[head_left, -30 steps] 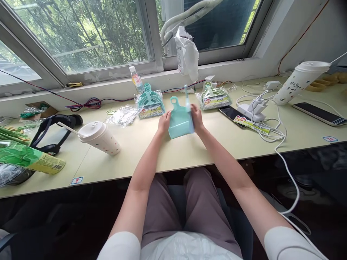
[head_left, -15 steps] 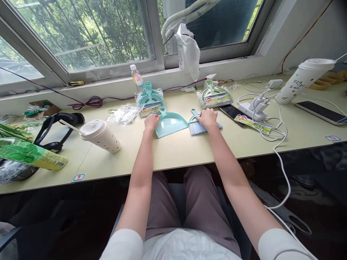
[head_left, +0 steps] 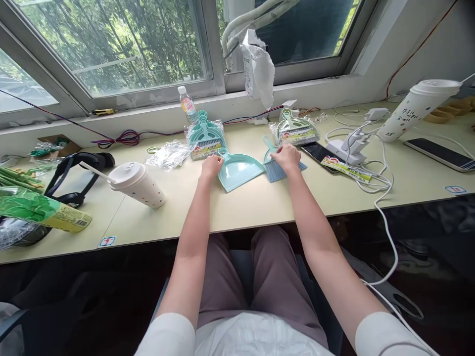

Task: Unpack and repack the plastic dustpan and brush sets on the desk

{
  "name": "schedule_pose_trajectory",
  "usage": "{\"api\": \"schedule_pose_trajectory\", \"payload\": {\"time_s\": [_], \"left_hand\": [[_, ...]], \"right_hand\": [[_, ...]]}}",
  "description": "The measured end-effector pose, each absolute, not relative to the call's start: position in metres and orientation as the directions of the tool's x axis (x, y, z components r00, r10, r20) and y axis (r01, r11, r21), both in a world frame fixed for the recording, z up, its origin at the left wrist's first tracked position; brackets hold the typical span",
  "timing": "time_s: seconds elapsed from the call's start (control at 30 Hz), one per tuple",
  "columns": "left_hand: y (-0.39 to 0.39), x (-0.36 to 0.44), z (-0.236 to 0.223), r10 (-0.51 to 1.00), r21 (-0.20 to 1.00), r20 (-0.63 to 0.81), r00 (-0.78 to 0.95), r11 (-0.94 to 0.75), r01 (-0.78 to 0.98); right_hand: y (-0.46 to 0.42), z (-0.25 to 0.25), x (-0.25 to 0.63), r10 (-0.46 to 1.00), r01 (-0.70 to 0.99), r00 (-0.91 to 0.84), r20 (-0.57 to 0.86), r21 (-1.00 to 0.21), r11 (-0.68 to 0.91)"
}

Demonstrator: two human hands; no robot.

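My left hand (head_left: 213, 167) is closed on the handle end of a mint-green dustpan (head_left: 241, 170), which lies on the table with its wide lip towards the right. My right hand (head_left: 287, 158) grips a small mint-green hand brush (head_left: 275, 171) from above. Its blue-grey bristles point towards me, and their left end is at the dustpan's right corner; whether they touch I cannot tell. The fingers of my right hand hide part of the brush's body. Behind the dustpan stands a wrapped dustpan-and-brush set (head_left: 206, 136), and another wrapped set (head_left: 295, 129) is behind the brush.
On the left are a lidded paper cup (head_left: 137, 185), crumpled clear wrappers (head_left: 169, 155), a black head strap (head_left: 79, 173) and a green package (head_left: 44, 210). To the right lie a phone (head_left: 319, 154), a power strip (head_left: 347, 150) with tangled white cables and a large cup (head_left: 417, 111).
The dustpan has slid a little to the right with my left hand and turned slightly. The brush has shifted slightly, its left end now beside the dustpan's corner.
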State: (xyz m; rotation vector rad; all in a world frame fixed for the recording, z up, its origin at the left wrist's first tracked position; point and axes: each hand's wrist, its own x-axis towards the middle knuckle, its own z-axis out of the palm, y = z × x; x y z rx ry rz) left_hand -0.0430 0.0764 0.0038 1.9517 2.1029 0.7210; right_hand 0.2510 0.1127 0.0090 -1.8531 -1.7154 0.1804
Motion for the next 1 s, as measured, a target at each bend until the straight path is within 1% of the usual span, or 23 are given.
{"api": "schedule_pose_trajectory", "payload": {"time_s": [0.07, 0.1, 0.13, 0.17, 0.2, 0.27, 0.3, 0.33, 0.4, 0.5, 0.57, 0.63, 0.7, 0.77, 0.9, 1.0], "left_hand": [[0.072, -0.029, 0.006, 0.982, 0.479, 0.176, -0.065, -0.028, 0.877], [0.07, -0.021, 0.007, 0.985, 0.492, 0.169, -0.03, -0.058, 0.868], [0.068, -0.014, 0.007, 0.986, 0.506, 0.165, 0.012, -0.095, 0.857], [0.065, -0.006, 0.008, 0.985, 0.519, 0.158, 0.068, -0.141, 0.843], [0.063, 0.0, 0.009, 0.98, 0.531, 0.147, 0.134, -0.193, 0.825], [0.059, 0.009, 0.011, 0.963, 0.538, 0.124, 0.24, -0.268, 0.799], [0.058, 0.011, 0.012, 0.958, 0.528, 0.118, 0.262, -0.284, 0.8], [0.056, 0.012, 0.013, 0.959, 0.505, 0.125, 0.255, -0.283, 0.815], [0.056, 0.009, 0.014, 0.96, 0.427, 0.187, 0.208, -0.27, 0.863], [0.059, 0.002, 0.011, 0.91, 0.299, 0.375, 0.178, -0.3, 0.906], [0.063, 0.0, 0.006, 0.858, 0.226, 0.471, 0.204, -0.341, 0.912], [0.068, -0.001, 0.0, 0.829, 0.159, 0.496, 0.258, -0.378, 0.912], [0.072, -0.001, -0.004, 0.825, 0.112, 0.46, 0.329, -0.422, 0.9], [0.076, -0.003, -0.006, 0.815, 0.104, 0.444, 0.373, -0.46, 0.882], [0.076, -0.01, -0.005, 0.738, 0.153, 0.539, 0.405, -0.559, 0.815], [0.073, -0.012, -0.001, 0.714, 0.188, 0.543, 0.442, -0.616, 0.765]], "right_hand": [[0.112, 0.018, 0.256, 0.894, 0.81, 0.195, 0.403, -0.581, 0.086], [0.111, 0.023, 0.257, 0.873, 0.795, 0.184, 0.451, -0.591, 0.138], [0.109, 0.026, 0.255, 0.861, 0.79, 0.144, 0.487, -0.581, 0.197], [0.106, 0.028, 0.252, 0.861, 0.79, 0.067, 0.505, -0.553, 0.263], [0.103, 0.029, 0.247, 0.867, 0.79, -0.042, 0.497, -0.514, 0.333], [0.097, 0.027, 0.235, 0.874, 0.788, -0.278, 0.399, -0.426, 0.445], [0.095, 0.024, 0.23, 0.871, 0.79, -0.363, 0.332, -0.386, 0.477], [0.093, 0.021, 0.226, 0.869, 0.797, -0.413, 0.272, -0.354, 0.489], [0.092, 0.016, 0.22, 0.88, 0.821, -0.423, 0.216, -0.319, 0.473], [0.093, 0.01, 0.218, 0.893, 0.834, -0.391, 0.224, -0.325, 0.446], [0.093, 0.008, 0.217, 0.89, 0.821, -0.393, 0.233, -0.347, 0.453], [0.093, 0.007, 0.213, 0.87, 0.779, -0.431, 0.241, -0.387, 0.493], [0.092, 0.005, 0.209, 0.839, 0.712, -0.487, 0.243, -0.446, 0.543], [0.092, 0.005, 0.205, 0.818, 0.651, -0.52, 0.248, -0.505, 0.567], [0.094, 0.007, 0.204, 0.827, 0.597, -0.485, 0.284, -0.583, 0.551], [0.095, 0.008, 0.207, 0.833, 0.566, -0.462, 0.304, -0.622, 0.541]]}}
